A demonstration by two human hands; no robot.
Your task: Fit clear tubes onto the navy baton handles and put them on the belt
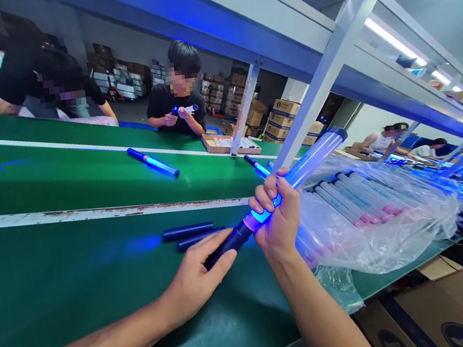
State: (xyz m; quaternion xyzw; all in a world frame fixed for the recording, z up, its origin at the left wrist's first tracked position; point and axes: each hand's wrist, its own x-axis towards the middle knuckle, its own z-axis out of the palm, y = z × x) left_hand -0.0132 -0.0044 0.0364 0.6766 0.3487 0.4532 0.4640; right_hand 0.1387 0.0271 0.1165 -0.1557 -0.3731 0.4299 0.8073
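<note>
A light stick [258, 218] extends above the counter [36, 279], from the left hand [199, 271] through the right hand [283, 226]. Two handles [188, 232] lie beyond the left hand; a bag [394, 243] of tubes [358, 196] lies to the right. Behind, another light stick [157, 164] lies before the far rail [40, 144]; a box [213, 148], apparently holding tubes, stands beyond that rail.

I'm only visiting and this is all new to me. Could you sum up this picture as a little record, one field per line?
Left hand: gripping the dark handle of a light stick
Right hand: wrapped around the stick's clear tube
Stick: glowing blue, slanting up to the right
Near left hand: two dark blue handles on the green work surface
Beyond white rail: another lit stick
Right side: clear tubes in a plastic bag
Across: a co-worker holding a stick
</note>
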